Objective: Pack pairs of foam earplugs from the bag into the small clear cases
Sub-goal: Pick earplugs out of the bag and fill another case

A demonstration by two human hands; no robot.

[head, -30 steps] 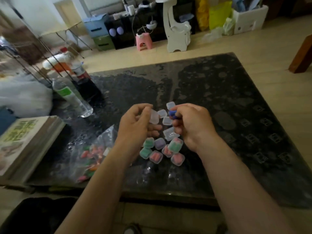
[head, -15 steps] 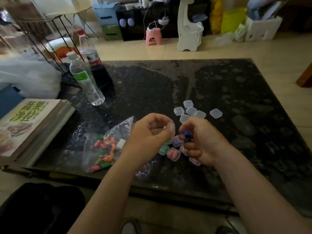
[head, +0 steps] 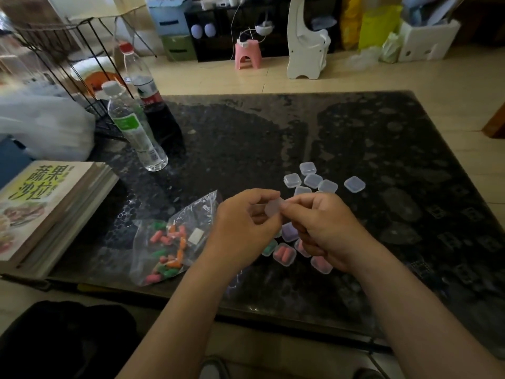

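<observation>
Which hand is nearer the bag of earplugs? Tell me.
Left. The left hand sits just right of the bag; the right hand is farther right, beyond it. Both pinch a clear case.

Home living room — pink stool (head: 248,55), cookbook (head: 46,212), drink bottles (head: 135,127)

1. Your dark mottled table (head: 355,127) carries a clear bag (head: 191,214) of coloured earplugs (head: 169,242) near its front left.
2. Empty clear cases (head: 313,180) cluster mid-table; filled cases (head: 284,254) lie nearer you.
3. A water bottle (head: 134,129) and a soda bottle (head: 153,105) stand far left, behind a book stack (head: 49,212).
</observation>
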